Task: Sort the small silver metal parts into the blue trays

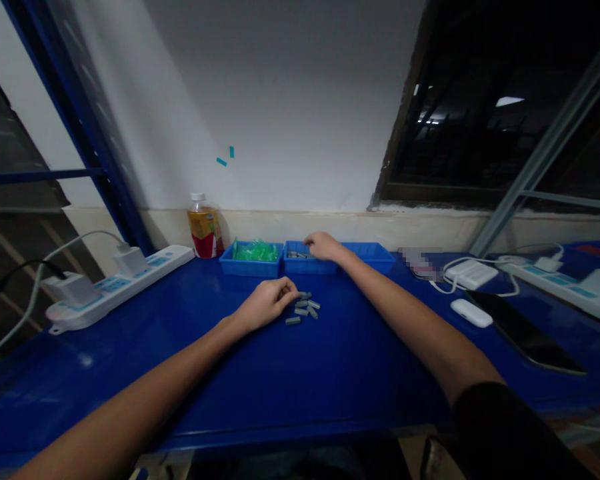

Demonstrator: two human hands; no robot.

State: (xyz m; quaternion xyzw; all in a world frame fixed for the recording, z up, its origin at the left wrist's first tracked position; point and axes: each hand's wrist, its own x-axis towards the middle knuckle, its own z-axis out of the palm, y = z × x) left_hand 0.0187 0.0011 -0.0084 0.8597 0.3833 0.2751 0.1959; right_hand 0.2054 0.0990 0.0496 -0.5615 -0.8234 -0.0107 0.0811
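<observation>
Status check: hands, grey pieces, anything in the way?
Left hand at loose grey pieces, grip unclear. Right hand at bin with more, grip unclear. Phone off right, not in the way.

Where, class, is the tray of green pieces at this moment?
In the head view, the blue tray of green pieces stands left of centre on the table, beyond the left hand, between the bottle and the middle tray under the right hand.

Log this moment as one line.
left hand: beside loose grey cylinders | right hand: at middle blue bin | left blue bin: holds green plastic pieces
</observation>
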